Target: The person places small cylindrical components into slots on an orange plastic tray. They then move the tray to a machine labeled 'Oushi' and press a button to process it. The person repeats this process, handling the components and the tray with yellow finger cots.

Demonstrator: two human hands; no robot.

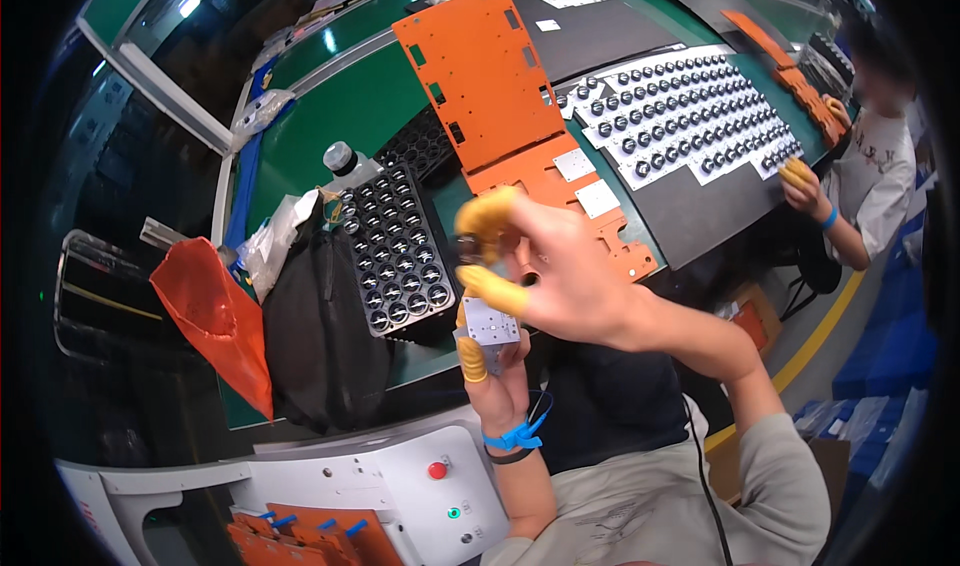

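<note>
My right hand (575,271), yellow covers on its fingertips, pinches a small dark round part (468,250), blurred and partly hidden by the fingers. Just below it, my left hand (497,391) grips a small white square plate (490,323) with holes in it. That hand also wears yellow finger covers, and a blue band circles its wrist. To the left of both hands stands a black tray (441,318) with rows of round black glossy parts. Behind them, an orange fixture board (530,164) carries two more white square plates (597,199).
White plates with black round parts (690,116) stand in rows on a dark mat (700,228). A clear bottle (340,159), black bag (325,336) and red-orange pouch (215,316) lie leftward. A co-worker's hand (805,188) reaches in from the right. A white control panel (425,511) is below.
</note>
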